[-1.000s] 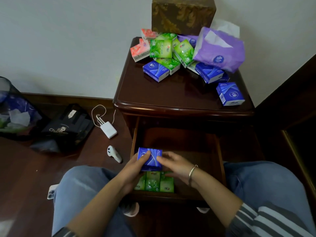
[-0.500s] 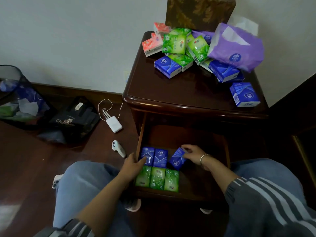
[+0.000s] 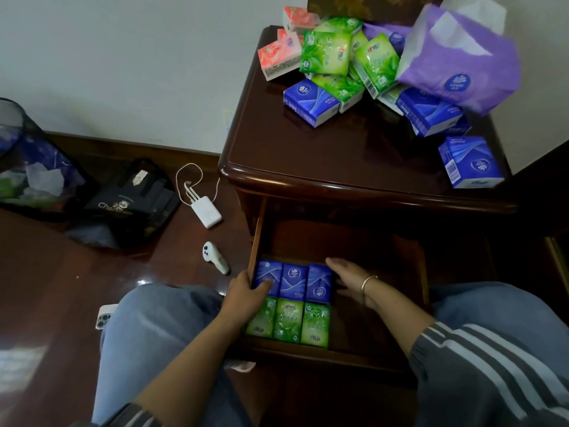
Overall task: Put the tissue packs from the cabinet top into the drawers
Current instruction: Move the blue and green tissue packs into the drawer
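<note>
The dark wooden cabinet's drawer (image 3: 385,303) stands pulled out. At its left end lie three blue tissue packs (image 3: 294,280) in a row, with three green packs (image 3: 289,323) in front of them. My left hand (image 3: 246,295) rests on the leftmost blue pack, thumb on top. My right hand (image 3: 351,280) lies flat against the right side of the rightmost blue pack. On the cabinet top (image 3: 354,155) remain a heap of green packs (image 3: 328,53), pink packs (image 3: 278,58), several blue packs (image 3: 311,101) and one separate blue pack (image 3: 471,161).
A large purple tissue bag (image 3: 462,60) and a brown tissue box (image 3: 363,4) stand at the back of the cabinet top. On the floor to the left lie a white charger (image 3: 206,211), a white remote (image 3: 215,257), a phone (image 3: 104,315), a black bag (image 3: 129,201) and a bin (image 3: 27,167).
The blue pack held in both hands a second ago now lies in the drawer; three blue packs are lined up. My right hand let go of the third and straightened beside it.
</note>
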Demonstrator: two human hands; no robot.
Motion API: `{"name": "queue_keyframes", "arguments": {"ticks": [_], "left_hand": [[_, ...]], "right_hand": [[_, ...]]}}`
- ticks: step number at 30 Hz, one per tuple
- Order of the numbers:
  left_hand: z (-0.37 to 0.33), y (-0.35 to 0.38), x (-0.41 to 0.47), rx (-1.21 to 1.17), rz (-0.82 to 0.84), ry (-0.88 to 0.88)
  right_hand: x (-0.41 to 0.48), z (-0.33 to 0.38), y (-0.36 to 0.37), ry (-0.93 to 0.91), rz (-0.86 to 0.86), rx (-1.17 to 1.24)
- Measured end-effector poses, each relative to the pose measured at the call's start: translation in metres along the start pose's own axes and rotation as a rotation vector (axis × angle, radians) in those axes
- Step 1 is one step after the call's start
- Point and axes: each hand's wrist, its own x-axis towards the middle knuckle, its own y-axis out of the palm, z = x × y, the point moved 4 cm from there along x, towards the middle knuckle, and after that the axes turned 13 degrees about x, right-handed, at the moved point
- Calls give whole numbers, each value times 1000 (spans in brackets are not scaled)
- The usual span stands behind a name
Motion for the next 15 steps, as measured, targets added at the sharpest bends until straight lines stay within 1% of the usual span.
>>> {"name": "queue_keyframes", "arguments": {"ticks": [1, 3, 5, 10, 13, 15], "left_hand": [[1, 1, 0, -1, 9, -9], [0, 2, -1, -16, 33, -26], [-2, 1, -3, -27, 39, -38], [-5, -3, -9, 39, 50, -32], [-6, -6, -12, 6, 74, 6], [-8, -8, -16, 4, 97, 15]], "right_hand": [[-1, -5, 5, 33, 43, 18], [-4, -13, 15, 32, 81, -57], [-5, -16, 18, -11, 78, -98], [-19, -20, 15, -64, 66, -138], [-33, -14, 15, -114, 15, -126], [-49, -7, 16, -141, 10, -144]]}}
